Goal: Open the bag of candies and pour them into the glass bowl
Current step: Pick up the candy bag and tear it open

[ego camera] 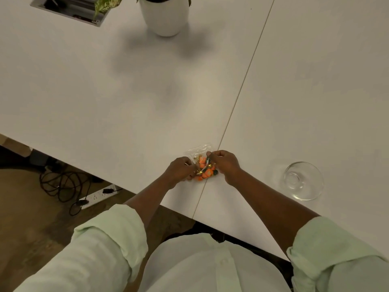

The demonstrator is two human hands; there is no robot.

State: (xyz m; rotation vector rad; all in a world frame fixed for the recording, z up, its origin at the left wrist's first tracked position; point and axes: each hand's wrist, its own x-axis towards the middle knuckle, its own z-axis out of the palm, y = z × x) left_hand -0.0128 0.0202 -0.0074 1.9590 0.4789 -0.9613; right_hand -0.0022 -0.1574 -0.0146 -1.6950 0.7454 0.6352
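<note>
A small clear plastic bag of candies [201, 163], with orange, gold and dark pieces inside, lies on the white table [130, 114] near its front edge. My left hand [180, 170] grips the bag's left side with closed fingers. My right hand [224, 163] pinches its right upper edge. The bag's clear top flap sticks out beyond my fingers. An empty glass bowl [303, 180] stands upright on the table, well to the right of my right hand.
A white plant pot [166, 15] stands at the far middle of the table. A cable cutout [69, 9] sits at the far left. A seam [237, 102] runs between two tabletops. Cables and a power strip [99, 196] lie on the floor at left.
</note>
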